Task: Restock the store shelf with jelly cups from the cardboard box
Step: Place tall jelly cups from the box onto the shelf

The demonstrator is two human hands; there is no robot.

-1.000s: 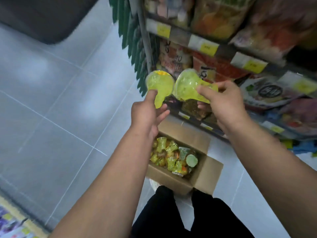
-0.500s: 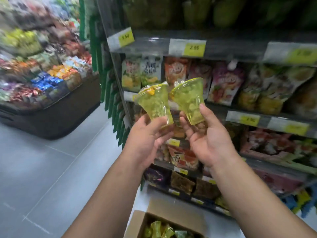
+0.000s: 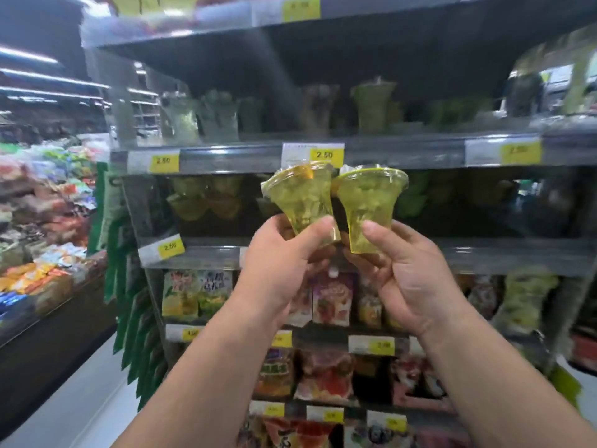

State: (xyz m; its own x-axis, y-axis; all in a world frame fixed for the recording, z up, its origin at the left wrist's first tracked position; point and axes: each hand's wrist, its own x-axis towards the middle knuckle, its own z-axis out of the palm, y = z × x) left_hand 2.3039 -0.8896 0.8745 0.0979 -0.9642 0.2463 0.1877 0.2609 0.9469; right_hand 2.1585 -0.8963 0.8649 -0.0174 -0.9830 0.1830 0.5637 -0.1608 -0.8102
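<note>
I hold two green jelly cups upright and side by side in front of the shelves. My left hand (image 3: 284,263) grips the narrow base of the left jelly cup (image 3: 298,195). My right hand (image 3: 410,276) grips the base of the right jelly cup (image 3: 370,198). The cups' rims touch just below the edge of a shelf (image 3: 403,153) marked with yellow 2.50 price tags. Similar green cups (image 3: 373,105) stand on that shelf and on the one beneath it. The cardboard box is out of view.
Lower shelves carry colourful pouch snacks (image 3: 332,299). Green hanging packets (image 3: 135,334) line the rack's left end. A low display bin of wrapped sweets (image 3: 42,227) stands on the left, with pale floor (image 3: 74,405) between it and the rack.
My view has tilted up from the floor and box to the upper shelves. Both hands have raised the two cups from the lower shelves up to the 2.50 shelf.
</note>
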